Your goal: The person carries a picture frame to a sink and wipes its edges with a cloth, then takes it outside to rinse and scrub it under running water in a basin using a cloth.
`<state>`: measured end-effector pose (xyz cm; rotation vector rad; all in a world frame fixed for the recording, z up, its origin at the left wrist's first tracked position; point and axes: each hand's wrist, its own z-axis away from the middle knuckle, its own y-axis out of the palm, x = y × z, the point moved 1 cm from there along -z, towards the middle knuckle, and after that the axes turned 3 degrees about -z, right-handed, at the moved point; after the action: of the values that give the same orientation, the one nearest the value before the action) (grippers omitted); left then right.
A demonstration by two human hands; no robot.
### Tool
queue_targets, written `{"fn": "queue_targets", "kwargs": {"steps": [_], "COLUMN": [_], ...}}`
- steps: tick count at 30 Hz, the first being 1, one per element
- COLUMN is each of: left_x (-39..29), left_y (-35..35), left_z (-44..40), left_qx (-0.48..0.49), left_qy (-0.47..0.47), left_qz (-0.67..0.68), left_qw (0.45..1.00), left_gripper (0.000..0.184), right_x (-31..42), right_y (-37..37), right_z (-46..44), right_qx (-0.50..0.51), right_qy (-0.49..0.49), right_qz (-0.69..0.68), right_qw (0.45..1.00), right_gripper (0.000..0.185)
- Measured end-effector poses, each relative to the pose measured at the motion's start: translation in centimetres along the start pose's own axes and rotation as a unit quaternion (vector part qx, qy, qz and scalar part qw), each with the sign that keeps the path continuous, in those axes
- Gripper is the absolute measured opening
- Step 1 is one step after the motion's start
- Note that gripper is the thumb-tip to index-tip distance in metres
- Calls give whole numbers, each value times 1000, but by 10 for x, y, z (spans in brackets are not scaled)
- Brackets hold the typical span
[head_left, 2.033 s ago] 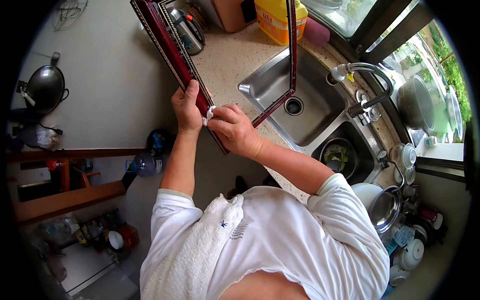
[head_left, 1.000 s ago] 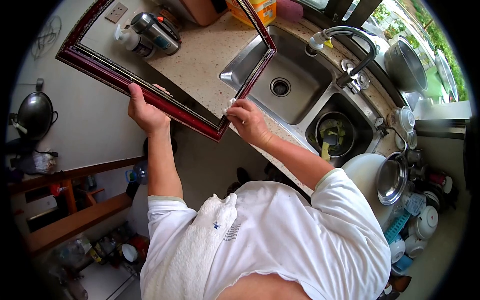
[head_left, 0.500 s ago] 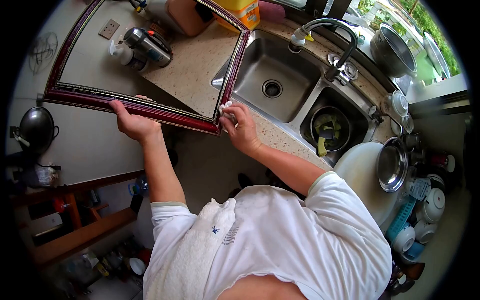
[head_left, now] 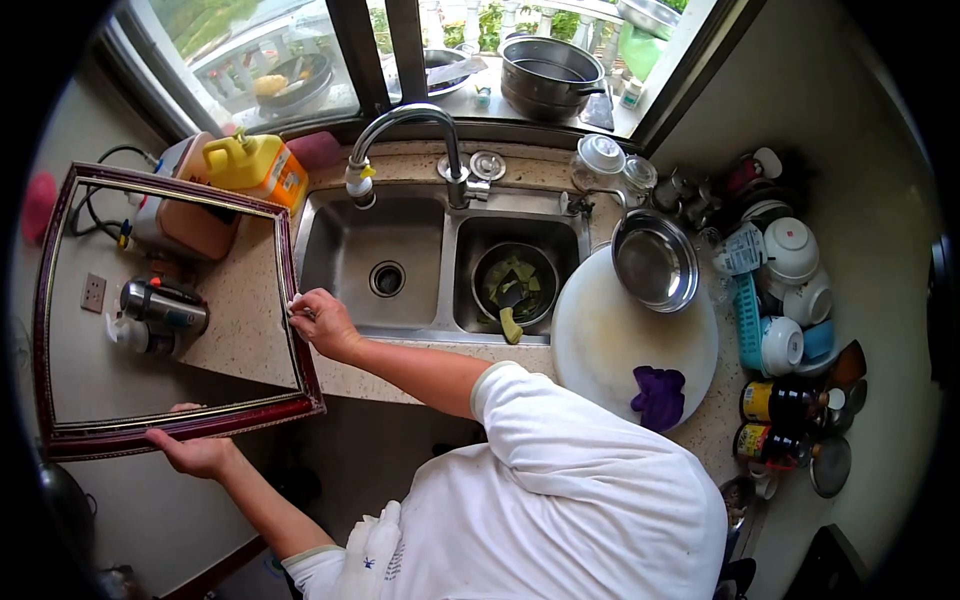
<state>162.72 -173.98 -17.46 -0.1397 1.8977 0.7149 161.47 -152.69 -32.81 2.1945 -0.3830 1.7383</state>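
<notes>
A dark red picture frame [head_left: 240, 418] with gold beaded edging is held up at the left, and the counter shows through its opening. My left hand [head_left: 195, 453] grips the bottom rail from below, thumb in front and fingertips behind. At the right rail, about midway up, my right hand [head_left: 328, 325] pinches a small white wad [head_left: 295, 304], perhaps tissue or cloth, against the frame. Most of the wad is hidden by the fingers.
Beside the frame lies a double steel sink [head_left: 446, 270] with a curved tap [head_left: 452, 140]. A pot [head_left: 545, 262] with green scraps and a knife stands in the right basin. Right of it are a round board [head_left: 600, 340], a purple cloth [head_left: 658, 397] and a steel bowl [head_left: 655, 262].
The view has swung right toward the window and board. My right hand has moved from the frame's lower right corner up along its right rail. My left hand still holds the bottom rail.
</notes>
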Motion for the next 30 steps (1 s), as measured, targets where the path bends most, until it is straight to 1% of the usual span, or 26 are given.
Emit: {"fn": "queue_targets", "kwargs": {"steps": [1,2,4,6,7,8,10,11,13,14,15,16,18,19,20,21,22,23,24,26,28,29,30], "left_x": [1,3,2,0,-5,-14,-18,-24,-33,-43,-48,-51,-52,-51,-48,-46,-44,-38,-36,-34,-35,-34,-25], "left_y": [0,-3,-5,-13,-15,-7,-25,-33,-47,-46,-49,-53,-60,-64,-63,-58,-54,-54,-54,-44,-42,-43,-42], "left_z": [0,-1,0,0,4,14,13,13,16,19,19,19,17,15,15,16,17,16,15,17,16,16,17], "left_qx": [-2,23,20,54,67,44,105,120,150,165,156,146,157,161,126,114,101,84,111,106,105,113,133], "left_qy": [7,4,-10,1,-13,-23,-5,-9,-19,-11,-24,-37,-24,-15,-21,-10,3,-11,-16,-21,-26,-30,-47], "left_qz": [8,1,1,-7,-34,-40,-65,-68,-68,-71,-70,-70,-85,-92,-90,-99,-105,-98,-115,-124,-156,-160,-155], "left_qw": [1000,1000,1000,999,997,998,992,990,986,984,985,986,984,983,988,989,989,992,987,986,982,980,978], "left_gripper": [62,61,56,52,52,55,58,56,52,54,54,54,54,54,54,55,56,56,57,59,59,59,59], "right_x": [-4,-7,-9,-1,-15,-18,-17,-32,-57,-82,-83,-75,-65,-57,-50,-68,-65,-37,-37,-23,-2,20,31], "right_y": [-4,-5,1,-5,-7,-10,-23,-26,-31,-28,-31,-32,-27,-24,-21,-17,-18,-26,-26,-30,-28,-26,-21], "right_z": [-4,-3,12,32,31,24,-11,-31,-78,-101,-117,-125,-126,-119,-114,-117,-115,-106,-106,-104,-105,-107,-114], "right_qx": [-6,-9,-2,32,25,9,43,14,9,19,24,14,-5,-51,-97,-146,-157,-166,-186,-162,-116,-87,-83], "right_qy": [3,6,13,90,24,38,93,62,75,101,105,83,104,87,66,34,73,35,27,-33,-67,-89,-112], "right_qz": [10,20,20,-18,71,62,75,79,93,48,40,61,44,63,81,70,-16,23,-5,18,30,20,28], "right_qw": [1000,1000,1000,995,997,997,992,995,993,994,993,995,994,993,990,986,985,985,982,986,991,992,990], "right_gripper": [19,19,22,25,24,21,19,19,20,20,21,22,21,20,20,20,19,25,29,34,34,32,29]}}
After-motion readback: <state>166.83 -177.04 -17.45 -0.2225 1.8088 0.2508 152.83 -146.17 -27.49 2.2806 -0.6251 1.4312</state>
